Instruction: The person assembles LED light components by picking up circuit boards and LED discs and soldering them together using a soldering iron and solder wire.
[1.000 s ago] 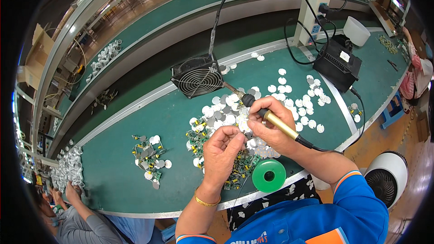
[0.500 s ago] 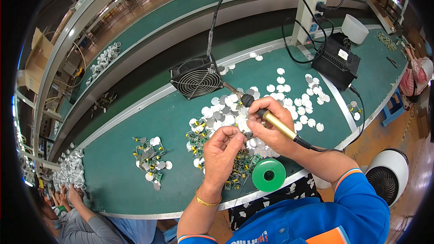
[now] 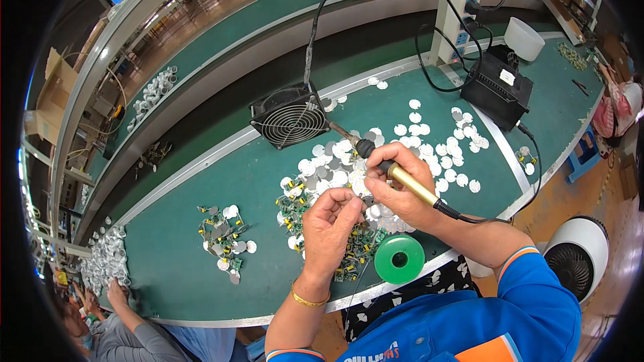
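Observation:
My right hand [image 3: 401, 194] grips a soldering iron [image 3: 417, 188] with a gold handle and black collar; its tip points up and left, near the fan. My left hand [image 3: 329, 228] is closed in a pinch beside it, and what its fingertips hold is too small to make out. Under and around both hands lie a heap of round white and grey discs [image 3: 339, 178] and a tangle of small green circuit boards [image 3: 357, 258] with yellow parts. A green spool [image 3: 382, 269] sits at the table edge below my hands.
A black fan [image 3: 293, 124] stands beyond the discs. A smaller cluster of boards and discs [image 3: 219, 231] lies left. Back right are a black box [image 3: 500, 90], a power strip [image 3: 464, 10] and a white cup [image 3: 525, 39]. A co-worker's hand [image 3: 118, 293] touches whitish parts [image 3: 104, 255] at far left.
My hands and the iron keep almost the same position. The view has shifted very slightly. At far left the co-worker's hand has moved a little, and hands at the top edge have left the view.

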The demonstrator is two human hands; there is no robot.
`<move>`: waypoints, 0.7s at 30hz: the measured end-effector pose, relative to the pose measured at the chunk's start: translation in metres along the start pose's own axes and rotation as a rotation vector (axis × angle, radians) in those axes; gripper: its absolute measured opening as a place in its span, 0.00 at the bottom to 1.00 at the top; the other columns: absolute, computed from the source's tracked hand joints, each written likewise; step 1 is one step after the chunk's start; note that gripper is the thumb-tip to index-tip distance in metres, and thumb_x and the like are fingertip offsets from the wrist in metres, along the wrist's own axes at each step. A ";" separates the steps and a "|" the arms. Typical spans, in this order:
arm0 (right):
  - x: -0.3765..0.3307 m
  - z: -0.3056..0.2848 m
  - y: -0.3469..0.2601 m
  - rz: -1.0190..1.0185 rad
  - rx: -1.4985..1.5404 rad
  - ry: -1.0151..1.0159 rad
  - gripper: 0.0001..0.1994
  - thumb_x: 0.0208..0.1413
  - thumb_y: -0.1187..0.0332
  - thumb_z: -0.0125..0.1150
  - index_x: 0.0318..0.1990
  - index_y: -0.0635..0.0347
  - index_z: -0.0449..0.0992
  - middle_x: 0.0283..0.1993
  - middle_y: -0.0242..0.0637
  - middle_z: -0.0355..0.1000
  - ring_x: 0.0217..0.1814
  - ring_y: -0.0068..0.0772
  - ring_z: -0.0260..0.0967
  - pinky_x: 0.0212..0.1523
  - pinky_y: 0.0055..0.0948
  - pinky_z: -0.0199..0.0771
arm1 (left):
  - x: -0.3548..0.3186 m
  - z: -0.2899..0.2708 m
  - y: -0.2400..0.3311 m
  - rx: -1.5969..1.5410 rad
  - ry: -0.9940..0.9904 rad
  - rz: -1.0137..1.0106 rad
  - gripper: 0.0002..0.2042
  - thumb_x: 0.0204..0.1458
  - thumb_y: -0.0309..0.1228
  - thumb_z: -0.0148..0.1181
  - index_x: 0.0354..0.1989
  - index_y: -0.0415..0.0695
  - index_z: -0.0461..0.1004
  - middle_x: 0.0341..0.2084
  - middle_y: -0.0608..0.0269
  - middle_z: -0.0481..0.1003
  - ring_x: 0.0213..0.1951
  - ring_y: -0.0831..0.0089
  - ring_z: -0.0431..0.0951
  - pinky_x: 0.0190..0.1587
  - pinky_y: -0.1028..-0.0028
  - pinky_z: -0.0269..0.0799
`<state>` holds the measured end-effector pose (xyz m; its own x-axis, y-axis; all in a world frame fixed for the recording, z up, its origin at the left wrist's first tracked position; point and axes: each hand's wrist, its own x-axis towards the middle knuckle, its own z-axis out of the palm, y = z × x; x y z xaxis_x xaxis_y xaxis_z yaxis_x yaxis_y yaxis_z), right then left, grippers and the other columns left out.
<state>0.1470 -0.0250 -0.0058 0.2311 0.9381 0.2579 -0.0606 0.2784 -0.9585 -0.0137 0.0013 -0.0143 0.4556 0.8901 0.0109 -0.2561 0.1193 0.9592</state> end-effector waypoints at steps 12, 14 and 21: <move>0.000 0.001 -0.002 -0.022 -0.015 -0.006 0.11 0.51 0.78 0.61 0.42 0.59 0.71 0.31 0.28 0.68 0.32 0.14 0.65 0.32 0.17 0.68 | -0.001 0.000 0.000 0.005 0.004 -0.013 0.06 0.57 0.26 0.59 0.39 0.36 0.72 0.29 0.66 0.76 0.29 0.83 0.73 0.36 0.83 0.70; 0.000 0.001 -0.002 -0.001 0.004 -0.009 0.10 0.52 0.78 0.60 0.42 0.59 0.71 0.31 0.28 0.68 0.32 0.14 0.65 0.32 0.17 0.68 | -0.001 -0.001 -0.001 -0.003 0.001 -0.019 0.06 0.57 0.26 0.58 0.40 0.36 0.72 0.30 0.66 0.76 0.29 0.83 0.74 0.36 0.83 0.71; 0.001 -0.001 0.002 -0.033 -0.025 0.004 0.11 0.52 0.79 0.60 0.42 0.59 0.70 0.31 0.28 0.68 0.33 0.14 0.65 0.33 0.17 0.69 | 0.001 0.000 -0.002 -0.013 -0.011 -0.018 0.06 0.58 0.26 0.58 0.40 0.36 0.72 0.31 0.63 0.77 0.31 0.81 0.75 0.37 0.82 0.71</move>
<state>0.1484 -0.0237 -0.0079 0.2367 0.9276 0.2891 -0.0283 0.3040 -0.9523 -0.0125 0.0013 -0.0163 0.4698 0.8827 -0.0035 -0.2590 0.1416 0.9555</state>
